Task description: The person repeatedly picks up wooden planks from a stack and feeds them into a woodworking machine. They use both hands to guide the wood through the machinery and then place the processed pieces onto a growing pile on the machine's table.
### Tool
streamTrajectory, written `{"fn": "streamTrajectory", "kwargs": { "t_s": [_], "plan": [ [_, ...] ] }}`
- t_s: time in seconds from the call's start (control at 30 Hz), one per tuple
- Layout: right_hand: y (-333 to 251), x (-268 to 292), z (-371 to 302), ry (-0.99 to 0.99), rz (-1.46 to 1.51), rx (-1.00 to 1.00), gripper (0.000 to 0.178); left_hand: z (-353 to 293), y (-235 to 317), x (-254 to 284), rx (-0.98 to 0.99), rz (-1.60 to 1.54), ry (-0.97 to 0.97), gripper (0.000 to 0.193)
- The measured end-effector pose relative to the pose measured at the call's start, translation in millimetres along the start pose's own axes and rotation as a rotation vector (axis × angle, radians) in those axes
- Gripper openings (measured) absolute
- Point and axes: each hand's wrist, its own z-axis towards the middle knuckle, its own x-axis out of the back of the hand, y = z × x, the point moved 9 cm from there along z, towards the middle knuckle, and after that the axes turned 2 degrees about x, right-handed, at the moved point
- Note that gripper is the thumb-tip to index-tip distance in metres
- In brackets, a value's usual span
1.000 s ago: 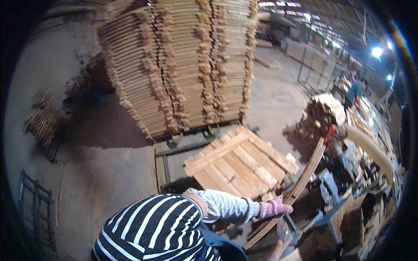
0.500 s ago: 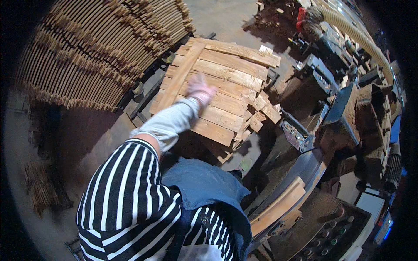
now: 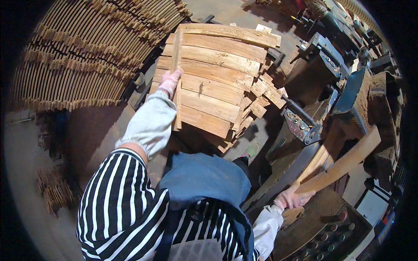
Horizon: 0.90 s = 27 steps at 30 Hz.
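Note:
My left hand (image 3: 170,81), in a pale pinkish glove, is closed around a narrow wooden board (image 3: 177,50). That board is tipped up on its edge over the left part of a stack of flat wooden boards (image 3: 213,82). At the lower right, my right hand (image 3: 294,198) grips the near end of another wooden board (image 3: 348,157), which slants up and away to the right above a machine. Below it a lighter strip of wood (image 3: 314,164) lies along the machine's curved dark bed (image 3: 289,172). Grey sleeve covers come down to both wrists.
Large rows of stacked wooden slats (image 3: 96,52) fill the far left. Small offcuts (image 3: 261,98) lie jumbled at the stack's right side. A metal bracket (image 3: 300,126) stands beside the machine, with a control panel of round buttons (image 3: 326,239) at the lower right.
The board that lay flat across the stack is now gripped by my left hand and turned on edge. My right hand has come into view, holding a board raised over the machine.

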Motion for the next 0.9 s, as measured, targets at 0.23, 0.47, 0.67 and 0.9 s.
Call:
{"fn": "streamTrajectory", "kwargs": {
  "t_s": [0.23, 0.47, 0.67, 0.9],
  "plan": [
    [-13, 7, -11, -0.226, 0.075, 0.063, 0.095, -85, -83, -6, 0.243, -1.060, -0.016, 0.077],
    [67, 57, -205, -0.275, 0.017, 0.138, 0.086, -120, -175, -4, 0.537, -0.694, 0.447, 0.094],
    [142, 36, -276, -0.464, -0.294, 0.117, 0.084, -136, -163, 9, 0.632, -0.277, 0.558, 0.090],
    [27, 16, -90, -0.414, -0.203, 0.321, 0.073, -102, -274, -9, 0.749, -0.966, 0.643, 0.093]
  ]
}}
